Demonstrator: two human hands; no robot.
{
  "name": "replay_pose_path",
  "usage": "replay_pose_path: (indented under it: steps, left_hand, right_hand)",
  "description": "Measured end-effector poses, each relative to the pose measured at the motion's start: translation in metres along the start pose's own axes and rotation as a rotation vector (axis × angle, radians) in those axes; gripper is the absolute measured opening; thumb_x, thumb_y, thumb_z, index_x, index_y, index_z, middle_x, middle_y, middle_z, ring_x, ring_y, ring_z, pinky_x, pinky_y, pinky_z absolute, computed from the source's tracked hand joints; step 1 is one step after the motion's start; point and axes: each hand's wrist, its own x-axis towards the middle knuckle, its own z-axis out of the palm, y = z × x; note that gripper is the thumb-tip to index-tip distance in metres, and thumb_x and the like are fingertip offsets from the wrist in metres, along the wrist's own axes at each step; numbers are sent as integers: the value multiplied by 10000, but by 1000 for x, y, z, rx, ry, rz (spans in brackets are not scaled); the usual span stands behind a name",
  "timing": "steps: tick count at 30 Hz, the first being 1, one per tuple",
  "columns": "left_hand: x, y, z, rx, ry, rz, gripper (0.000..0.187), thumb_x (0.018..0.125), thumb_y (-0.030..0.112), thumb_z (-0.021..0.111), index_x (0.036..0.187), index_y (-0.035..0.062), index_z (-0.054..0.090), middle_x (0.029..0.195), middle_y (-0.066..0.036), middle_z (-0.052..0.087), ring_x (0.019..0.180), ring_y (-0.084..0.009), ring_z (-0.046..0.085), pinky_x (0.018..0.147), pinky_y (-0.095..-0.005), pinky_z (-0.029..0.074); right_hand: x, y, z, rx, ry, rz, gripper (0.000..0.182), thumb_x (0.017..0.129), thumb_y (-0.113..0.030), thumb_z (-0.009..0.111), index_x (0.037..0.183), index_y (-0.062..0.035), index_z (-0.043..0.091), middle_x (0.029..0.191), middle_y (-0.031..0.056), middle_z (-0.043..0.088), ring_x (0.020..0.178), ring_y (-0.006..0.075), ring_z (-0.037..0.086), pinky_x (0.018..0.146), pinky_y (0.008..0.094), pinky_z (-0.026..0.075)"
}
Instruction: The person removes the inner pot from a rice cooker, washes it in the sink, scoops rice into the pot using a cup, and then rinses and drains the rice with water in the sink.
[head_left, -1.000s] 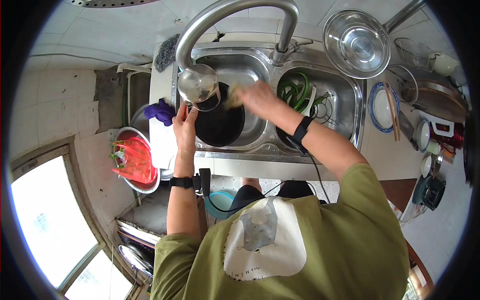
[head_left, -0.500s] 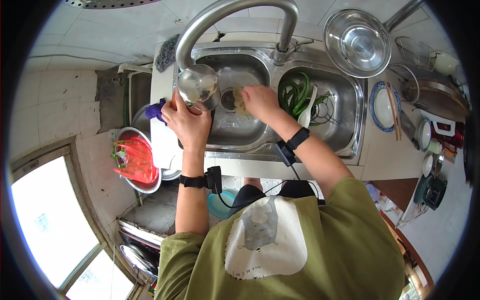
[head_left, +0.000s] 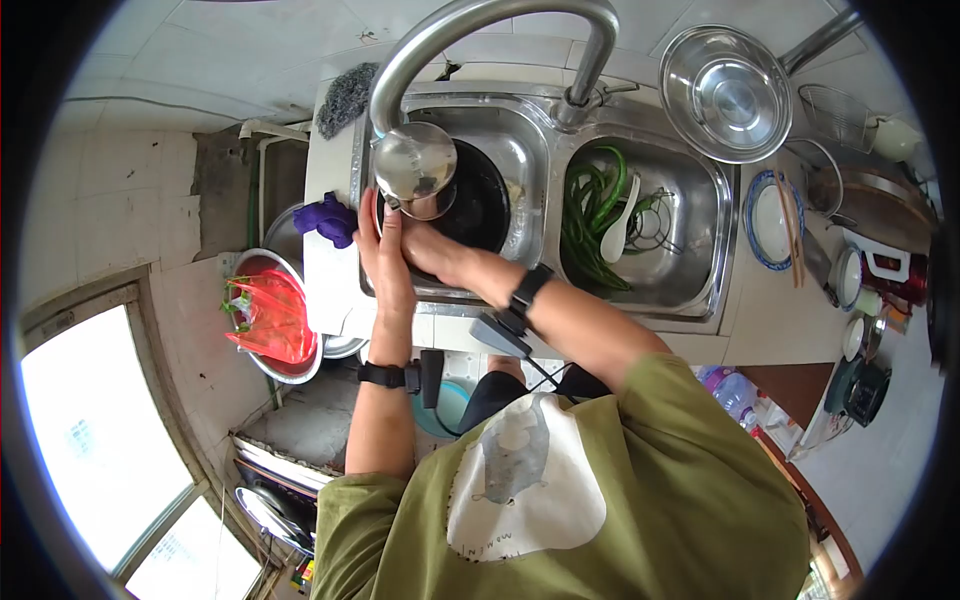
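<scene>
A black pan (head_left: 485,205) lies in the left basin, partly hidden by my hands and the round see-through faucet head (head_left: 415,162). My left hand (head_left: 388,262) is at the pan's near left edge, its fingers pointing up and closed about the rim. Crossing in from the right, my right hand (head_left: 428,250) is against my left hand over the pan's near side. Its fingers are hidden, so whether it holds anything does not show. A yellowish scrubber (head_left: 515,192) seems to lie in the basin just right of the pan.
Green peppers (head_left: 590,215), a white spoon (head_left: 620,225) and a wire rack (head_left: 655,230) are in the right basin. A purple cloth (head_left: 327,220) and grey scrubber (head_left: 347,100) lie on the left counter. A metal pan (head_left: 725,92) hangs behind; a plate (head_left: 768,225) holds chopsticks.
My right hand has left the yellowish scrubber and moved left to my left hand. The black pan now lies across the left basin, where the drain was visible before.
</scene>
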Motion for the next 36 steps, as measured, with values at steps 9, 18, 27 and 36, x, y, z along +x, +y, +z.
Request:
replay_pose_path:
  steps: [9,18,27,36]
  left_hand:
    - [23,14,-22,2,88,-142,830,1015,496,692,1588,-40,420,1513,-230,508,1436,-285,460,1206,-382,322]
    - [9,-3,-19,-165,-95,-356,970,995,562,681,1673,19,250,1673,-214,377,1552,-314,333,1236,-484,241]
    - [-15,0,-39,180,-28,-234,790,1038,429,695,1621,-1,378,1415,-180,622,1255,-217,588,1088,-353,449]
    - [-19,20,-55,88,-31,-501,986,959,629,690,1684,120,259,1494,-192,497,1348,-321,519,1041,-489,470]
  right_hand:
    - [-44,-17,-122,-1601,42,-570,410,1035,-393,597,1315,-117,715,1410,59,653,1358,245,540,1196,588,278]
    - [-45,14,-129,-446,338,192,446,961,-233,639,1376,-72,604,937,194,747,717,405,717,709,509,575]
    - [5,-29,-154,-1461,395,-4,312,937,-154,577,1172,29,670,914,268,755,841,456,752,799,520,610]
    - [-5,15,-157,-234,221,681,393,959,-173,538,1156,142,662,1024,235,775,778,290,798,614,293,625]
